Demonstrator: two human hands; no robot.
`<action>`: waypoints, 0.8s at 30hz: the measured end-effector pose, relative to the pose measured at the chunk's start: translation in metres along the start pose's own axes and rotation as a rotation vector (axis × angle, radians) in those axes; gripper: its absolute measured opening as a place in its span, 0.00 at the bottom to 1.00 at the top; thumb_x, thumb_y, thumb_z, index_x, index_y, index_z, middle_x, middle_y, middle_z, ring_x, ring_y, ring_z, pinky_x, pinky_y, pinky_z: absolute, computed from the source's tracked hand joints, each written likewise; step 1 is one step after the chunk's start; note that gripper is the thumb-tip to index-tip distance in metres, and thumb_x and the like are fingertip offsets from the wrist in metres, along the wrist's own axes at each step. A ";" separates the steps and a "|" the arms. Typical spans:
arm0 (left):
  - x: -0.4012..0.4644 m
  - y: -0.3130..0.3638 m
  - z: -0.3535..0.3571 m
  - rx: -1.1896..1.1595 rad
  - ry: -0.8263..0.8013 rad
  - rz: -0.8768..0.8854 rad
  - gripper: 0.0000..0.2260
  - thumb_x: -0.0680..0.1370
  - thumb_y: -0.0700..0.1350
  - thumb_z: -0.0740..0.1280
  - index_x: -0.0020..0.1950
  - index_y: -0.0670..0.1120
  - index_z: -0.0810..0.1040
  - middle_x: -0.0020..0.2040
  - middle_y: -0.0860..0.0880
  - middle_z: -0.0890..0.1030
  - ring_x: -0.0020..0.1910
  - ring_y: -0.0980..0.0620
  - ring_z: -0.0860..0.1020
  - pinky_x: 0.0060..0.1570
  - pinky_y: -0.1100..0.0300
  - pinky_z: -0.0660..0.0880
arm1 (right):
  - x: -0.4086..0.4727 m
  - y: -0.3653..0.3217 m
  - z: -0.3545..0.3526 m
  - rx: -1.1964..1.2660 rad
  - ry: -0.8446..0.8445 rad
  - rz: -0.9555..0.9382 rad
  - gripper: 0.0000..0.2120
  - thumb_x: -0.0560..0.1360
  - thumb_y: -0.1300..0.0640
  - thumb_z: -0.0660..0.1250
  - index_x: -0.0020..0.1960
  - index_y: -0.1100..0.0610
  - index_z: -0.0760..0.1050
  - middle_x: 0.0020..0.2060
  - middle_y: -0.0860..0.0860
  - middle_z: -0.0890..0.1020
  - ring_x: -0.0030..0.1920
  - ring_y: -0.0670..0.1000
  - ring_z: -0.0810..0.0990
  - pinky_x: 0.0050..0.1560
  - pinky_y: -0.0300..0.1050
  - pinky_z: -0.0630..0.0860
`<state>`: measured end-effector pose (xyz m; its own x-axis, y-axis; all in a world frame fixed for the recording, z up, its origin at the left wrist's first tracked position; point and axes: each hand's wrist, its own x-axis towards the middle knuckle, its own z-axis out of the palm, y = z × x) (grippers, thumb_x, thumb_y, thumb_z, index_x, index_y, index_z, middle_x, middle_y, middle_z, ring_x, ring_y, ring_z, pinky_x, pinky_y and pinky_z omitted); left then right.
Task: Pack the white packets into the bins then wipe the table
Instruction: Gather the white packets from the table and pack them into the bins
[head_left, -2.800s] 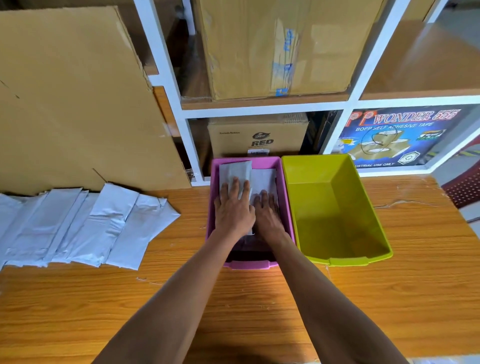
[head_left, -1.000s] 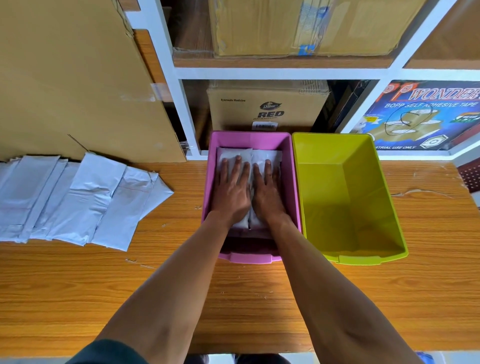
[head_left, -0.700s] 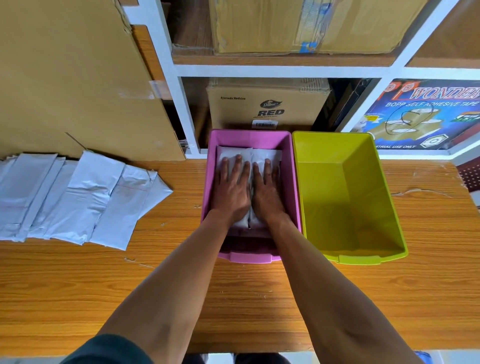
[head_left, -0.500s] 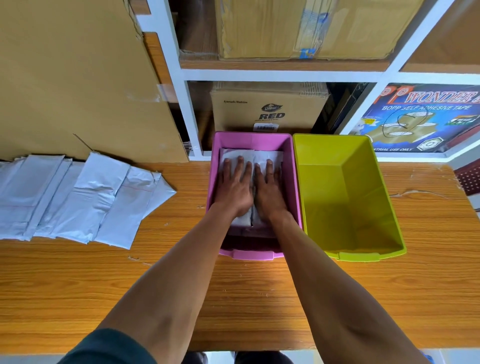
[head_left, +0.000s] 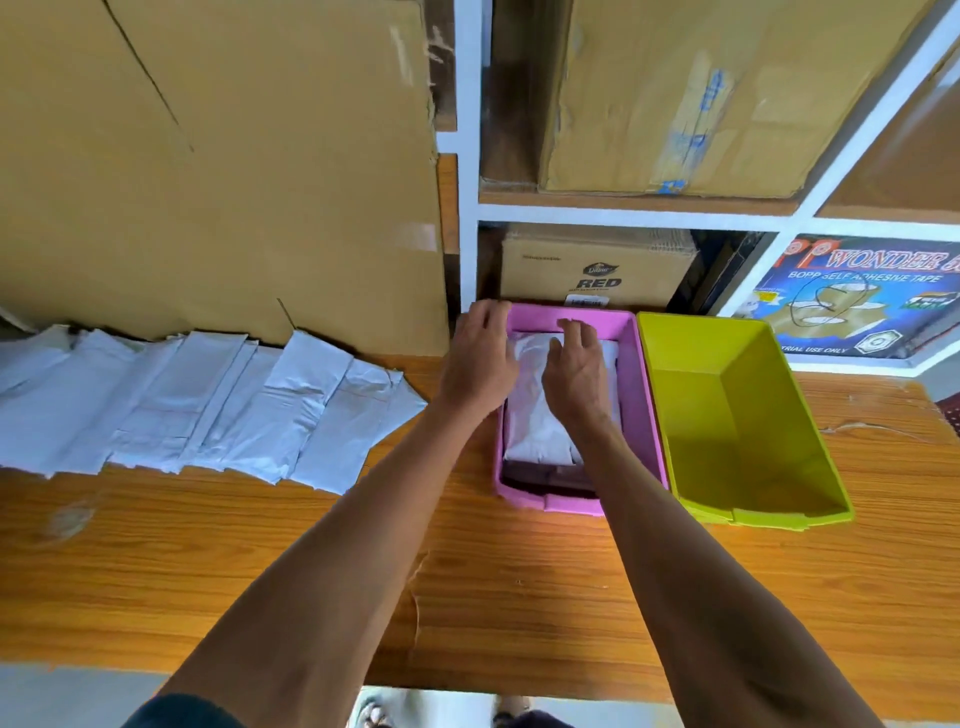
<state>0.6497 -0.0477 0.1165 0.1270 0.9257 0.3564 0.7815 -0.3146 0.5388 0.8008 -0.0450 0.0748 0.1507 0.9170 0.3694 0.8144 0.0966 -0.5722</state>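
Observation:
A pink bin (head_left: 644, 410) stands on the wooden table (head_left: 156, 545) with white packets (head_left: 535, 421) lying flat inside it. My left hand (head_left: 480, 361) hovers over the bin's left rim, fingers relaxed, holding nothing. My right hand (head_left: 576, 369) is raised above the packets in the bin, fingers loosely bent and empty. Several more white packets (head_left: 208, 405) lie overlapping in a row on the table at the left. A lime green bin (head_left: 737, 431) with nothing in it sits against the pink bin's right side.
A big cardboard sheet (head_left: 218, 166) leans behind the packet row. A white shelf frame (head_left: 467, 156) behind the bins holds cardboard boxes (head_left: 597, 270) and a tape carton (head_left: 852, 296). The table's near edge runs along the bottom.
Both hands have lifted off the packets they were pressing flat in the pink bin. The left hand has shifted left over the bin's rim. The camera has turned left.

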 end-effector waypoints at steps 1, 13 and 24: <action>-0.006 -0.009 -0.009 0.011 0.006 -0.012 0.19 0.82 0.36 0.62 0.73 0.40 0.74 0.69 0.40 0.75 0.67 0.40 0.75 0.66 0.45 0.77 | -0.003 -0.010 0.003 0.000 0.030 -0.030 0.13 0.82 0.66 0.61 0.66 0.69 0.73 0.61 0.68 0.77 0.57 0.69 0.77 0.54 0.61 0.76; -0.121 -0.175 -0.119 0.223 -0.155 -0.301 0.17 0.84 0.44 0.62 0.73 0.45 0.71 0.72 0.43 0.72 0.70 0.41 0.72 0.53 0.45 0.78 | -0.098 -0.156 0.101 0.097 -0.078 -0.190 0.09 0.77 0.69 0.64 0.56 0.63 0.75 0.51 0.62 0.77 0.46 0.63 0.76 0.39 0.52 0.73; -0.132 -0.273 -0.139 0.402 -0.331 -0.357 0.27 0.84 0.54 0.66 0.81 0.49 0.64 0.81 0.42 0.63 0.78 0.39 0.63 0.69 0.44 0.71 | -0.129 -0.201 0.209 -0.069 -0.527 -0.068 0.26 0.84 0.50 0.65 0.78 0.59 0.66 0.76 0.62 0.67 0.73 0.65 0.69 0.71 0.60 0.72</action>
<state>0.3348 -0.1135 0.0285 -0.0523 0.9953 -0.0821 0.9710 0.0699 0.2287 0.5004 -0.1015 -0.0102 -0.1907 0.9814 -0.0236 0.8501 0.1530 -0.5039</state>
